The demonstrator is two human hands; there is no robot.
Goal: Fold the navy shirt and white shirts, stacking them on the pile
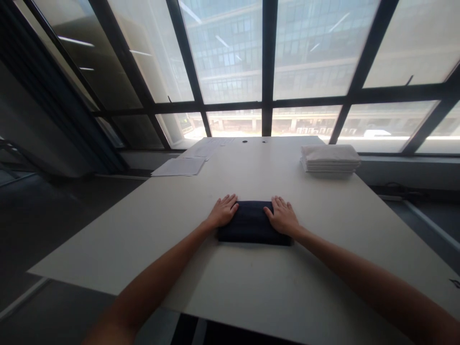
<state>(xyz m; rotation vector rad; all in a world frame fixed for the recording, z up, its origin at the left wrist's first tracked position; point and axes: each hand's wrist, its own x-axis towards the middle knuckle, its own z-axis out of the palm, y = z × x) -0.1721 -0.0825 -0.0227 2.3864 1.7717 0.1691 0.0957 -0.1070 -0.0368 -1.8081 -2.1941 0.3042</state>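
A dark navy folded cloth (pixel 253 225) lies flat on the white table (pixel 151 230), squared into a neat rectangle. My left hand (pixel 224 211) rests flat over its left edge, fingers stretched out and pointing away from me. On the opposite edge, my right hand (pixel 282 215) lies flat too, with its thumb turned inward over the fabric. Both palms touch the cloth and neither hand grips it. The parts of the cloth's side edges under my hands are hidden.
A stack of folded white cloths (pixel 330 159) sits at the table's far right. Several sheets of paper (pixel 179 166) lie along the far left edge. Beyond the table stand tall windows with a dark frame (pixel 267 62), and a dark curtain (pixel 64 96) hangs at the left.
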